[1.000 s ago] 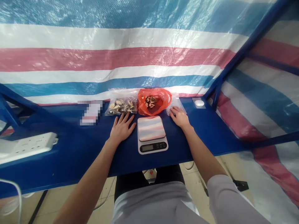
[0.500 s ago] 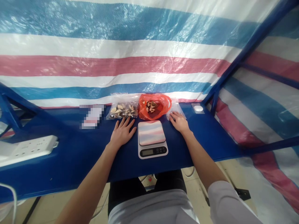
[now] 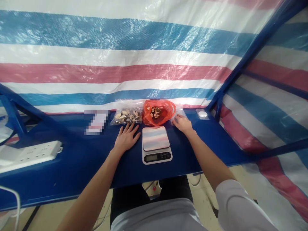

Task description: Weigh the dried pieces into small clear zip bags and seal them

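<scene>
Both hands by the kitchen scale (image 3: 156,144), nothing lifted
L hand (image 3: 126,138) lies flat on the blue table (image 3: 72,166) just left of scale, fingers spread wide, tips just short of the clear bag (image 3: 127,116) of dried slices behind scale's left corner. R hand (image 3: 183,124) is just right of scale, fingers fairly close together, resting on the small clear bag (image 3: 177,117); can't tell if it's pinching. Orange bag (image 3: 157,112) w/ more slices sits right behind scale, btw the 2 clear bags. Further left of scale: blurred card (image 3: 97,122), then white power strip (image 3: 31,155). Further right: white disc (image 3: 202,114). Striped tarp (image 3: 120,54) hangs behind scale.
</scene>
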{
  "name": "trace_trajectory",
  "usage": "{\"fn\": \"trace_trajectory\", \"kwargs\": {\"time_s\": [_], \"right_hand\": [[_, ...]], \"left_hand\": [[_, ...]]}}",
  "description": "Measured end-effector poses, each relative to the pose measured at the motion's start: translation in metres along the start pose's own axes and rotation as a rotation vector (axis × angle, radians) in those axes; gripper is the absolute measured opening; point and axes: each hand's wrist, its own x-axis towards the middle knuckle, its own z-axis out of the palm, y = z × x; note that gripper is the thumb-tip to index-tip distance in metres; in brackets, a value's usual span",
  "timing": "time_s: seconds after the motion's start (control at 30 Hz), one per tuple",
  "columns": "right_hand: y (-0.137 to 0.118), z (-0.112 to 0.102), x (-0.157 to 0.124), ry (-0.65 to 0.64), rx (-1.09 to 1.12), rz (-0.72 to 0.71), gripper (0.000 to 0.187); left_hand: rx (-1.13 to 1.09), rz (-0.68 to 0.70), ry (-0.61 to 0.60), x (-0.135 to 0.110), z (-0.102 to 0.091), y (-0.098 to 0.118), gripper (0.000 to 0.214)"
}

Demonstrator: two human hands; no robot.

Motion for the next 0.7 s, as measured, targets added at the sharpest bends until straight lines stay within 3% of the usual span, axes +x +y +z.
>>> {"fn": "trace_trajectory", "kwargs": {"time_s": [0.1,0.43,0.7], "right_hand": [[-0.002,-0.001,0.0,0.002,0.013,0.02,0.03],[-0.004,-0.004,-0.005,0.044,0.03,0.172,0.032],[0.001,-0.023,-0.008,0.217,0.427,0.267,0.033]], "left_hand": [[0.01,0.004,-0.006,-0.001,-0.001,0.001,0.056],[0.008,0.015,0.007,-0.001,0.001,0.0,0.057],[-0.049,0.035,0.084,-0.003,0.002,-0.004,0.052]]}}
